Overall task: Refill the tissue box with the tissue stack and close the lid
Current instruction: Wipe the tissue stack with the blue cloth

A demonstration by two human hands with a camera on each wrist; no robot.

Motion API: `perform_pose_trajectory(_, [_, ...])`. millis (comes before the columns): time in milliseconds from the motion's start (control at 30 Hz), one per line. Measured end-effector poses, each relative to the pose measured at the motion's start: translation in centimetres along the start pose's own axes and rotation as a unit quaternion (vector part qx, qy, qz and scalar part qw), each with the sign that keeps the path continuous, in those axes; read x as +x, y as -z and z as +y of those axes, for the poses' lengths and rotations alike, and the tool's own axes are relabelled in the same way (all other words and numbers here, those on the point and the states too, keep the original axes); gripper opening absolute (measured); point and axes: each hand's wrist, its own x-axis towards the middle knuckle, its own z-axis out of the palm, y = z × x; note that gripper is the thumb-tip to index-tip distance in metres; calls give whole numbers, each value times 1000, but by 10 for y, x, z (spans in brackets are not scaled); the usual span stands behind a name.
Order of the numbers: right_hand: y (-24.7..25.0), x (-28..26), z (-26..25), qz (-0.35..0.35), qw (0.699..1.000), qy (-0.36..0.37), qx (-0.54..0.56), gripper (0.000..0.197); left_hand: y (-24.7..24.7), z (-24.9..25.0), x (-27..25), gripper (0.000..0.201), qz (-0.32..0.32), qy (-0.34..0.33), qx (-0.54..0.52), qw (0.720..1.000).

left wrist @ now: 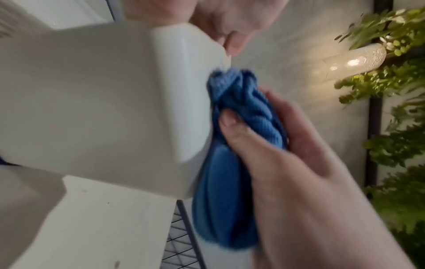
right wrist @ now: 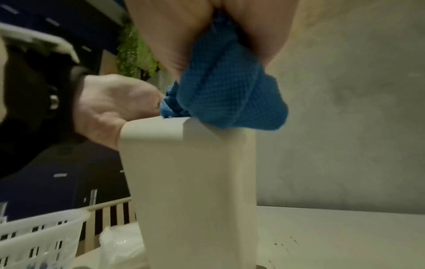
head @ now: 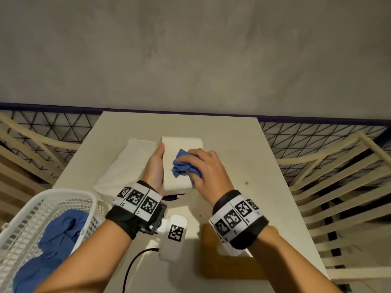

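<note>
A white tissue box (head: 182,142) stands in the middle of the table. My left hand (head: 155,168) holds its left side, thumb along the upper edge. My right hand (head: 203,166) grips a crumpled blue cloth (head: 179,163) and presses it on the box's top. In the left wrist view the cloth (left wrist: 230,163) sits against the box (left wrist: 103,100). The right wrist view shows the cloth (right wrist: 230,91) on the upper edge of the box (right wrist: 195,182), with the left hand (right wrist: 110,105) beside it. The plastic-wrapped tissue stack (head: 127,163) lies left of the box.
A white basket (head: 63,193) with blue cloths stands at the table's front left. A flat wooden piece (head: 222,261) lies under my right forearm. Slatted cream frames (head: 338,187) flank the table on both sides. A grey wall is behind.
</note>
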Motion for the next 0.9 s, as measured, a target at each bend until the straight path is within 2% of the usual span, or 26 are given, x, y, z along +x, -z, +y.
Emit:
perform_pose_trajectory(100, [0,-20,2,30,997,63,-27,37,2,4,3,52,-35,-4,-39,999])
perform_pose_trajectory(167, [-8,-30,-7,-6,991,125,-37,36,6,7,4,55,-50,2,-58,997])
perform_pose_trajectory(233, [-13,-28,-17,-29,989,144,-33,30,7,11,4,55,-57,10,-55,997])
perform_pose_trajectory(300, [-14,-21,-20,-14,988,153,-33,24,9,16,2,56,-67,15,-49,996])
perform_pose_trajectory(400, [-7,-23,-11,-7,983,176,-56,33,15,22,2,57,-68,13,-60,996])
perform_pose_trajectory(500, [8,-29,8,20,988,143,-56,31,17,21,0,57,-51,2,-74,996])
perform_pose_trajectory(633, [11,-22,10,18,991,107,-74,37,5,8,-7,61,-10,-4,47,999])
perform_pose_trajectory(733, [4,-19,-7,-7,985,142,-98,38,-3,-2,-16,68,-58,10,84,995])
perform_pose_trajectory(833, [8,-9,-2,12,991,117,-56,39,-8,-5,-14,65,-11,-48,132,990])
perform_pose_trajectory(900, [11,1,10,64,997,53,-5,35,-12,-4,-18,58,27,-74,144,986])
